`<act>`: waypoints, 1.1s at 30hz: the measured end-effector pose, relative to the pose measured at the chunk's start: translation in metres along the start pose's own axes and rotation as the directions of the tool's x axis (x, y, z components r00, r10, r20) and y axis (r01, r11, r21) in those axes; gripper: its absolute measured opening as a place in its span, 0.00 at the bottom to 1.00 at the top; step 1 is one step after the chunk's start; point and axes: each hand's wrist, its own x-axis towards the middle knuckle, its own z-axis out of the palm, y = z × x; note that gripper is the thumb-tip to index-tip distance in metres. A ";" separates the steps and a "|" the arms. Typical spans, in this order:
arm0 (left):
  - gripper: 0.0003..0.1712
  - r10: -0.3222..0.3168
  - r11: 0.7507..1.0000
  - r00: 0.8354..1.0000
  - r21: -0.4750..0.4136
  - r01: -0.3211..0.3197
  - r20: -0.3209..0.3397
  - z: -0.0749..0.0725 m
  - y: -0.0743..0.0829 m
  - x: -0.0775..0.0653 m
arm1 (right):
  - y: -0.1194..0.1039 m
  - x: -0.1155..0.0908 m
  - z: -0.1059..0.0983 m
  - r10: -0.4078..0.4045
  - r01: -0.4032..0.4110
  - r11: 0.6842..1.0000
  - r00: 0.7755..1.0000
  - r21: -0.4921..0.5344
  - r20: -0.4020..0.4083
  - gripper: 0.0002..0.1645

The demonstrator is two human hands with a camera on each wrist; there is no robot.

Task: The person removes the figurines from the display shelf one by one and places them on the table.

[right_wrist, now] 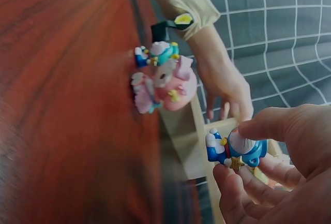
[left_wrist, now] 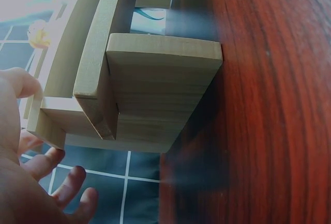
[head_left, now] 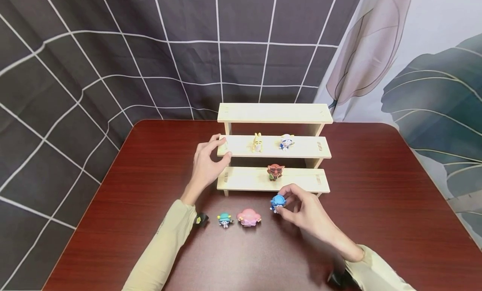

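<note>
My R hand (head_left: 306, 207) comes in from the counter's (head_left: 384, 178) near R side, forearm slanting fwd & L, wrist low. It's pinching the blue fig. (head_left: 278, 202), thumb laid on the face side of its head, fingers curled round the other side, prob. index & middle doing most of it, tho the fig. hides some of the tips. Fig. is upright, head up, feet down, held clear of the counter, just in front of the rack's (head_left: 275, 112) bottom front edge, a bit R of its middle.

My L hand (head_left: 208, 161) reaches up from the near L, palm turned in toward the rack. Thumb's at the front corner of the mid board's L end, index round at the back corner, so I've got that end btwn them; other fingers fan out below, loosely bent.

Rack stands by the counter's far edge, abt midway btwn its far corners. Yellow fig. (head_left: 257, 143) & white-blue fig. (head_left: 286, 142) on the mid board, red-brown fig. (head_left: 275, 172) on the bottom one. Teal-hat fig. (head_left: 224, 220) & pink fig. (head_left: 249, 218) sit side by side on the counter, in front of the rack's L half.
</note>
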 end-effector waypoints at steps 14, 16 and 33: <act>0.26 0.000 1.000 1.000 0.001 0.000 0.000 0.001 -0.001 0.000 | 0.014 -0.011 0.016 0.029 -0.029 0.999 1.000 0.031 0.003 0.20; 0.25 0.002 1.000 1.000 0.001 -0.002 0.001 0.001 -0.001 0.000 | 0.016 -0.012 0.018 0.021 -0.021 0.999 1.000 0.028 0.000 0.20; 0.25 -0.005 1.000 1.000 0.002 0.005 0.002 0.001 -0.002 0.000 | 0.020 -0.020 0.033 0.033 -0.033 0.999 0.999 0.022 0.006 0.21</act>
